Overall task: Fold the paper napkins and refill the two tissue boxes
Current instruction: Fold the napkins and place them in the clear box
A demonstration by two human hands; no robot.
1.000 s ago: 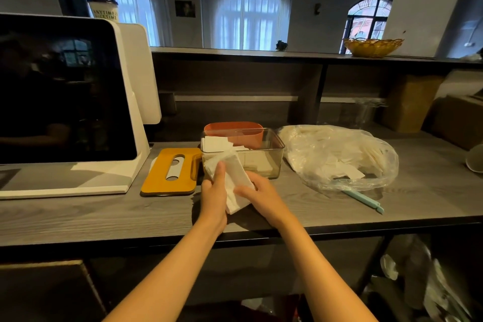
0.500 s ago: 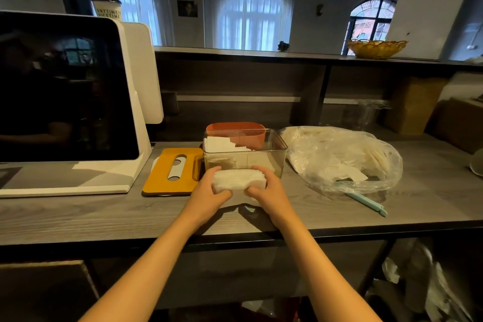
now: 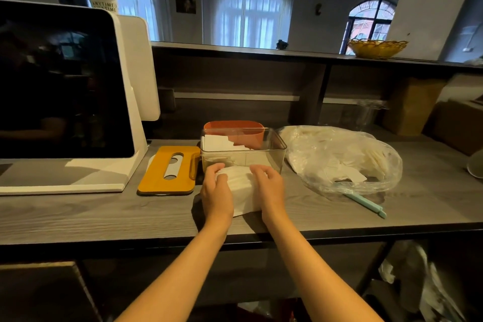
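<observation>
white folded napkin stack (image 3: 244, 191) on counter – before clear tissue box (image 3: 243, 150), partly filled

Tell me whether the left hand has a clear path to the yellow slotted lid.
Probably yes. The yellow lid lies flat on the counter just beside the left hand, with nothing between them. But that hand now grips the napkin stack and would need to let go first.

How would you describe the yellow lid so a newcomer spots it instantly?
Start at the big white point-of-sale screen on the left of the grey counter. Just right of its base, left of the clear tissue box, lies the yellow lid, flat on the counter. It is the only mustard-yellow slab there, with a rounded slot through its middle.
</observation>
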